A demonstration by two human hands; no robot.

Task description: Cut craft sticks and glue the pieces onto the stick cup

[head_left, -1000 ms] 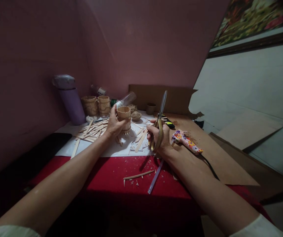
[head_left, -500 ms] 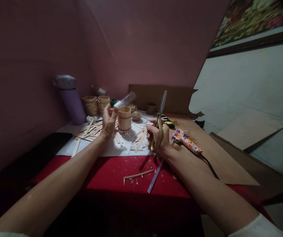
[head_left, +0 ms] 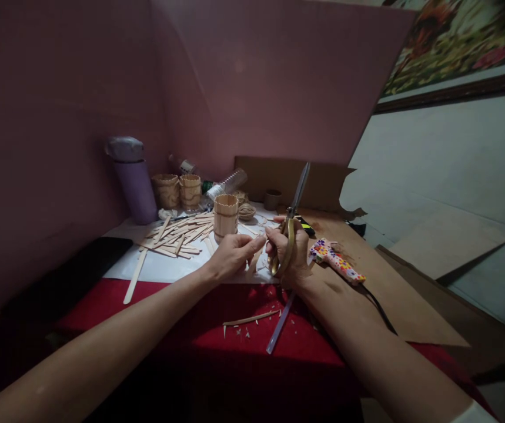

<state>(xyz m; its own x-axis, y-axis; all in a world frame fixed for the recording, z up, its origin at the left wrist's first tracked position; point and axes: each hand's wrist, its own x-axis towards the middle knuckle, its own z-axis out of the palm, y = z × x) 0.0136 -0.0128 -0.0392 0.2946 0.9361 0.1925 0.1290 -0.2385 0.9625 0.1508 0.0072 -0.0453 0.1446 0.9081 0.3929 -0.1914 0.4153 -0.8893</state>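
My right hand [head_left: 294, 252] is closed around the brass-coloured handles of a pair of scissors [head_left: 298, 191], whose blades point up and away. Just left of it, my left hand [head_left: 234, 255] is closed in a pinch, its fingertips meeting those of my right thumb; whatever lies between them is too small to make out. Behind my left hand stands a small cup made of wooden craft sticks [head_left: 226, 214], upright on white paper [head_left: 120, 267]. A heap of loose craft sticks [head_left: 177, 235] spreads to the left of the cup.
A hot glue gun [head_left: 337, 261] with a flowered cover lies on cardboard [head_left: 393, 299] at right. A glue stick [head_left: 280, 326] and wood scraps rest on the red cloth [head_left: 181, 317]. Two finished cups [head_left: 190, 191], a plastic bottle [head_left: 230, 182], twine [head_left: 247, 211] and a purple tumbler [head_left: 135, 191] stand behind.
My left hand has left the side of the stick cup and come right and nearer, its fingers closing in a pinch against my right hand. The scissors stay in my right hand.
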